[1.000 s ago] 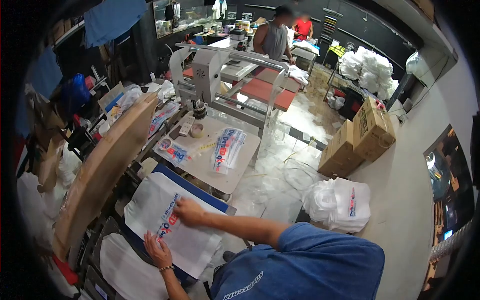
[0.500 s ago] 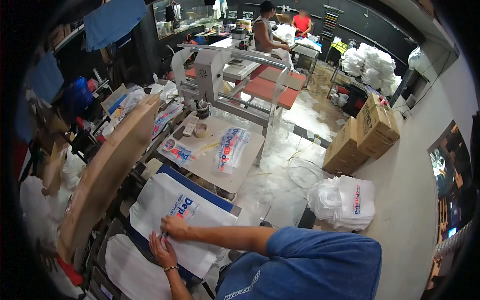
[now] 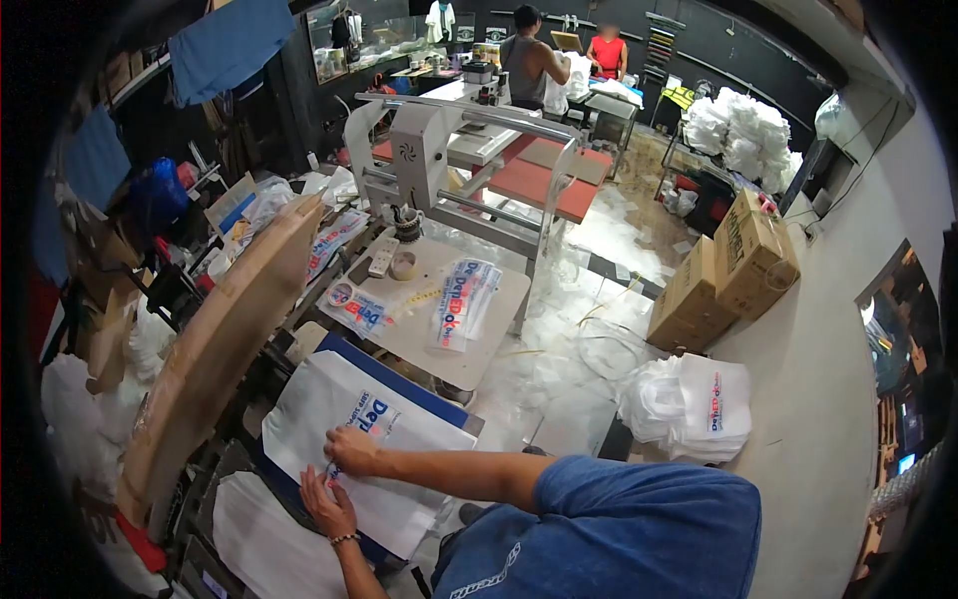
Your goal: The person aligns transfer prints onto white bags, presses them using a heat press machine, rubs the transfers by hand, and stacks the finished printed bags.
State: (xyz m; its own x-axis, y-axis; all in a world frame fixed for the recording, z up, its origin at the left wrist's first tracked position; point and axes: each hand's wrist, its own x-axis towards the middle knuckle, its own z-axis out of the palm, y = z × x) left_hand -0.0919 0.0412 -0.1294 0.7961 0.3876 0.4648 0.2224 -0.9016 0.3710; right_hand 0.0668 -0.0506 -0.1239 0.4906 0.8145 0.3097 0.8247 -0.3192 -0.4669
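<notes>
A white fabric piece (image 3: 299, 399) with blue and red "DepED" lettering (image 3: 367, 411) lies flat on a blue padded board (image 3: 404, 384). My right hand (image 3: 351, 451) rests on the lower part of the lettering with its fingers curled in. Whatever those fingers pinch, if anything, is hidden. Just beside it my left hand (image 3: 327, 504), with a bracelet at the wrist, lies on the fabric with fingers stretched out. Another plain white piece (image 3: 264, 534) is spread at the lower left, near my left forearm.
A beige board (image 3: 479, 354) ahead carries printed transfer sheets (image 3: 465, 304) and a tape roll (image 3: 402, 266). Behind it stands a heat press frame (image 3: 419, 150). A long cardboard-wrapped panel (image 3: 215, 349) rises at left. Cartons (image 3: 743, 270) and stacked white bags (image 3: 689, 409) stand right; two people work beyond.
My right hand has shifted very slightly over the lettering, while my left hand stays almost in place. In the background, the person in grey has turned away toward the far table.
</notes>
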